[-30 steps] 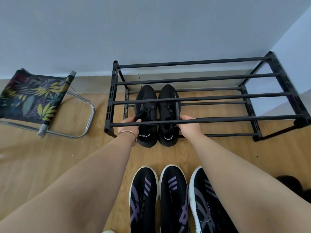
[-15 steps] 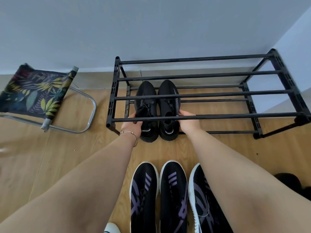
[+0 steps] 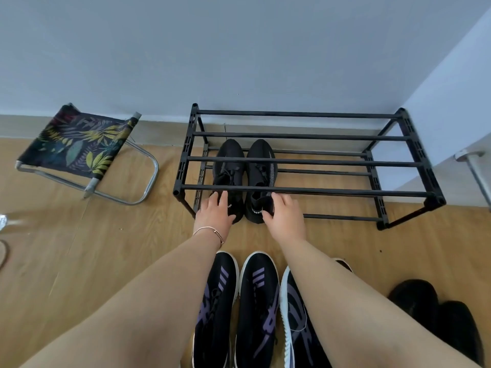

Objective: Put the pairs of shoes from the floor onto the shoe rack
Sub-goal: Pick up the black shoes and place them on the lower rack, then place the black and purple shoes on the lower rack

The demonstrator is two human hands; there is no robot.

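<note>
A black two-tier shoe rack stands against the wall. A pair of plain black sneakers sits on its lower tier at the left end, heels sticking out toward me. My left hand rests with spread fingers against the left shoe's heel. My right hand lies open at the right shoe's heel, fingertips touching it. Black sneakers with purple stripes and white soles lie on the floor between my forearms. Another dark pair lies at the lower right.
A folding stool with a leaf-print seat stands left of the rack on the wooden floor. A metal leg shows at the right edge beside the wall corner. The rack's top tier and right half hold nothing.
Both hands have let go of the black sneakers and drawn back from under the top front bar toward me. The pair stays on the lower tier. The view has pulled back.
</note>
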